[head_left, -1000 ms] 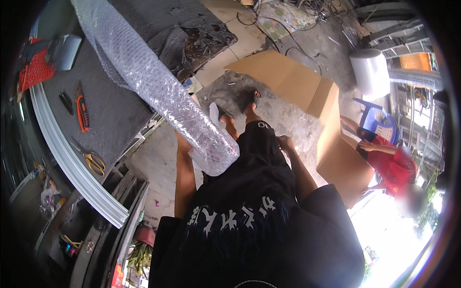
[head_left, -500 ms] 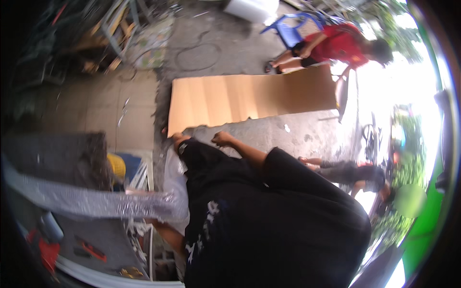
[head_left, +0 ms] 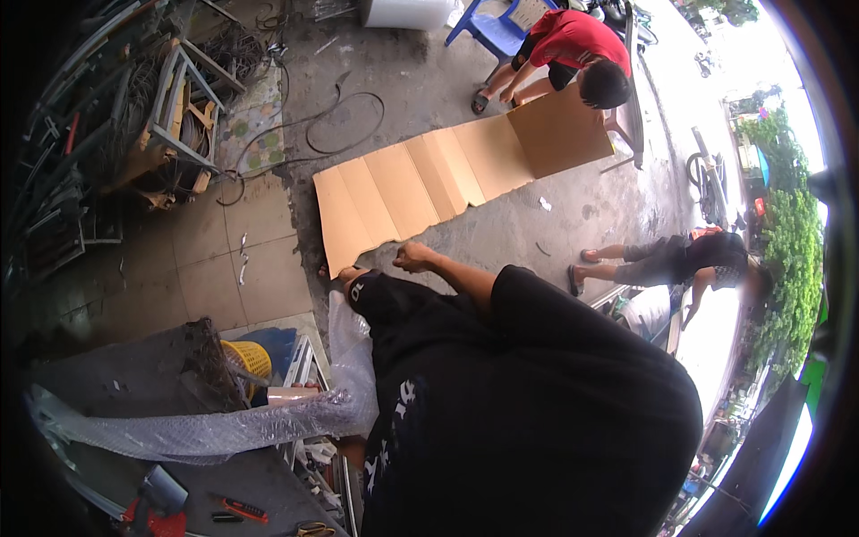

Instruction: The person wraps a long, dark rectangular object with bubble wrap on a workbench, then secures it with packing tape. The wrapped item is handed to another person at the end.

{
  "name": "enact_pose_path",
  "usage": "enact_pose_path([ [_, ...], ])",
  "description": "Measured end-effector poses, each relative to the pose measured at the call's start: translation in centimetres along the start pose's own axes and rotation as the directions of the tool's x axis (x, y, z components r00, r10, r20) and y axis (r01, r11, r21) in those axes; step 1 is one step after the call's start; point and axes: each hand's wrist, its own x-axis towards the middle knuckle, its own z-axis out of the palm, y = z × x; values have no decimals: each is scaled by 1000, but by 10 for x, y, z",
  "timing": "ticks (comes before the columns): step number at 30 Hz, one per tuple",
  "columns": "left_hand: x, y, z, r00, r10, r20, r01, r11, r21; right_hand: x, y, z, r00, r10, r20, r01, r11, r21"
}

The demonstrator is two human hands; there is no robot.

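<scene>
Since half a second ago the long folded brown cardboard sheet (head_left: 447,192) is lying flatter on the floor, the right hand (head_left: 413,258) clenching its near edge to drag it, the left hand hidden beside it.

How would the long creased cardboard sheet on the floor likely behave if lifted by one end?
The cardboard sheet would probably fold at its several visible creases rather than stay stiff. It looks thin, so likely light for its size. Its far end already stands bent upward beside the person in red.

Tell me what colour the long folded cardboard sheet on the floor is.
The long folded cardboard sheet is plain light brown, seen best in the head view.
</scene>
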Motion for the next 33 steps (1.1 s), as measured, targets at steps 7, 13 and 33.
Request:
enact_pose_path([
  [7,-14,-6,-18,998,-32,-54,29,998,-55,-35,-62,-6,921,-370,-119,367,929,-53],
  [13,-37,-14,-28,992,-42,-119,27,992,-122,-62,-233,10,569,-798,197,805,590,62],
  [33,9,-37,-40,984,-79,-158,40,971,-234,-49,-329,25,-100,-978,181,920,-22,390],
])
